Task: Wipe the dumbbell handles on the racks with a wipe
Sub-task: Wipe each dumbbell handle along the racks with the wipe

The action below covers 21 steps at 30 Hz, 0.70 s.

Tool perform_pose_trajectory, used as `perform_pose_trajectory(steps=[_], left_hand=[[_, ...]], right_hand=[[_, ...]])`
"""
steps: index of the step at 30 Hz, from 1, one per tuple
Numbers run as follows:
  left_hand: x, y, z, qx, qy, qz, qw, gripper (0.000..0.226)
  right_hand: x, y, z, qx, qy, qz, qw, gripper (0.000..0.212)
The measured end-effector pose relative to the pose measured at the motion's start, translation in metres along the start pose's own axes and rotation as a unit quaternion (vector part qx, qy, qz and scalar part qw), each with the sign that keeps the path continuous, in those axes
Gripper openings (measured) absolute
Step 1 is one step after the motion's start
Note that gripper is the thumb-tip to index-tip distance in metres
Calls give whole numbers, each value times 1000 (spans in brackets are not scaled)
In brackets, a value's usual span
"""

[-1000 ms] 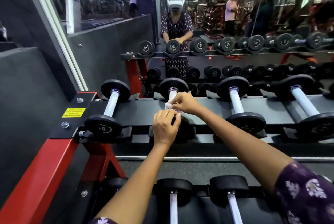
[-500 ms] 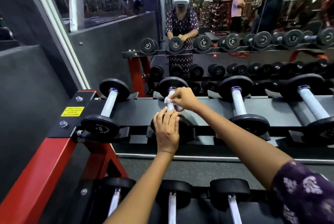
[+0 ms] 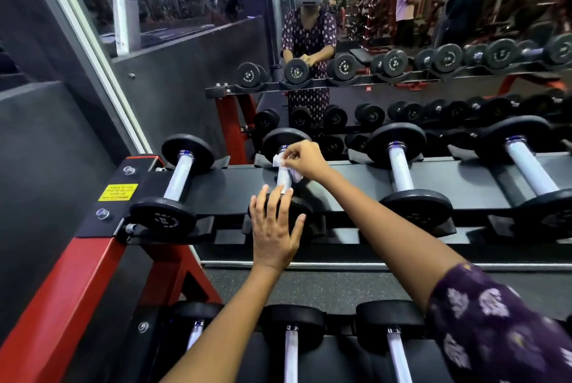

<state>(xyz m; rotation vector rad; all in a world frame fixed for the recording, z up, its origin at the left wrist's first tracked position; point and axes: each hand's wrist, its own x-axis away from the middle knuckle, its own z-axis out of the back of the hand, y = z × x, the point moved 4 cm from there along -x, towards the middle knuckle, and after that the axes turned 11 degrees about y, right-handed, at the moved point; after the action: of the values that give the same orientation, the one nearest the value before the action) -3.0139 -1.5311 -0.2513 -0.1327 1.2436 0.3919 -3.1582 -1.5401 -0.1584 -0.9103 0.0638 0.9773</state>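
Right hand (image 3: 305, 158): pinches wipe (image 3: 286, 166) at handle (image 3: 284, 178) top.
Left hand (image 3: 275, 228): fingers spread, steadying near plate.
Dumbbell: second on upper rack (image 3: 235, 184).
Risk: wipe could bunch, missing the underside.

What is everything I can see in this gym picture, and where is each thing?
Black round-headed dumbbells with pale metal handles: four on the upper shelf; three partly seen on the lower shelf.
White wipe: one, wrapped on the handle of the second dumbbell from the left, upper shelf.
Red and black steel rack: one, running from lower left across the view.
Yellow warning sticker: one, on the rack's left end plate.
Wall mirror: one, behind the rack, reflecting dumbbells and people.
Right hand: pinches the wipe at the handle's far end.
Left hand: fingers spread, resting on that dumbbell's near head.
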Motion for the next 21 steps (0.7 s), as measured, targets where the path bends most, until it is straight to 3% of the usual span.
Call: perform_pose_trajectory(steps=[3,6,9,15,21], left_hand=[[0,0,-1,-2,4,4,1000,47],[1,0,-1,-2,13,1,1000,46],[-1,1,-2,2,16,0,1000,45],[-2,-2,-6,-7,25,-2,1000,47],[-1,1,-4,1,24,-5,1000,49]], right_hand=[[-1,-1,-2,4,16,-9,1000,15],[22,-1,-11,29,-61,52,996,14],[29,4,-6,18,-110,60,992,15],[-6,2,0,1,-4,-1,1000,18],[30,9,-4,1,-117,64,991,16]])
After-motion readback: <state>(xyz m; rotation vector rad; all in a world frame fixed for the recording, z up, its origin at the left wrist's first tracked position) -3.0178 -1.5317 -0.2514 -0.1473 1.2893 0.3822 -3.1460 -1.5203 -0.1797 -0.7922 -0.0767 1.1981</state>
